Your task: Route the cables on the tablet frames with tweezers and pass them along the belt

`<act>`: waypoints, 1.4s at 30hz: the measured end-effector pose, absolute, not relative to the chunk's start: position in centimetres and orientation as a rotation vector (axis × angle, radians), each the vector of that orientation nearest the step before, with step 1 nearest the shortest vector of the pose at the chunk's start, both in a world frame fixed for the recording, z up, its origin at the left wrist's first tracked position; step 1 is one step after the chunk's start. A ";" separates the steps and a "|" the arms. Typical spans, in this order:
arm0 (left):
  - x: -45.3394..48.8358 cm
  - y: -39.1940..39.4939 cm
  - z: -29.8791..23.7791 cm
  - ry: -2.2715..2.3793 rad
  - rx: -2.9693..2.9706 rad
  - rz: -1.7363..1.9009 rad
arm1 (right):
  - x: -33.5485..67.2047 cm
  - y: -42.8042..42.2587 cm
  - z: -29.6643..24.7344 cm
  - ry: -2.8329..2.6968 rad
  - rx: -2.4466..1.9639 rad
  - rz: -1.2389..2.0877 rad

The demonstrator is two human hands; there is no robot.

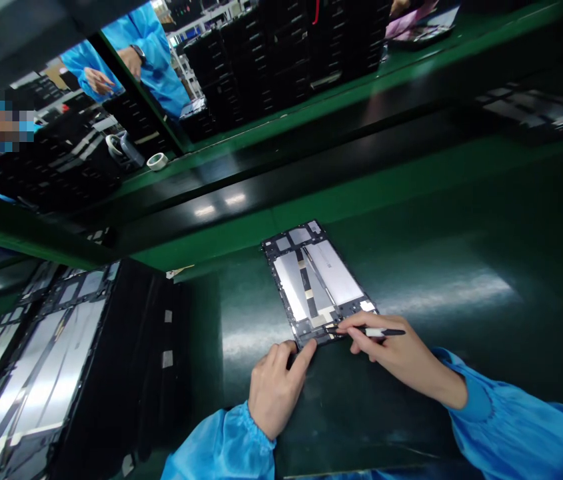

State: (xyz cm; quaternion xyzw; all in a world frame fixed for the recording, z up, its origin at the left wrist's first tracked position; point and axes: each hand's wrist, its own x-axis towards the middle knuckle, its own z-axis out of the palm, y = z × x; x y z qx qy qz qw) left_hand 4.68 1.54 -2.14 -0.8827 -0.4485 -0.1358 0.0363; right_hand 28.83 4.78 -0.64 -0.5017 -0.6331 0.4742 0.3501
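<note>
An opened tablet [332,270] lies on the green work surface, its inside facing up with silver battery panels and a dark ribbon cable [305,283] between them. My left hand [276,383] grips its near left corner, the thumb on the near edge and the other fingers curled by the side. Between the thumb and fingers of my right hand [396,350] is a slim black pen-like tool [375,332] with a white band. Its tip points left, at the near end of the tablet, and whether it touches there I cannot tell.
To the left stands a black tray stack [146,347] with more opened tablets [56,360] on top. Beyond the green ledge are black stacked trays [281,60], a tape roll [157,161] and co-workers in blue sleeves [158,60]. A dark channel [261,180] runs across behind the tablet.
</note>
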 end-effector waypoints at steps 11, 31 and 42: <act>3.9 1.9 -1.6 -1.318 -2.769 -0.670 | 27.8 4.6 -0.1 -1.736 -1.076 1.270; 5.8 -1.1 -1.5 -0.922 -3.021 -0.412 | 31.2 0.7 -0.4 -1.751 -1.378 1.373; 6.0 -1.1 -1.9 -0.723 -3.062 -0.415 | 29.6 0.4 0.0 -1.983 -1.386 1.359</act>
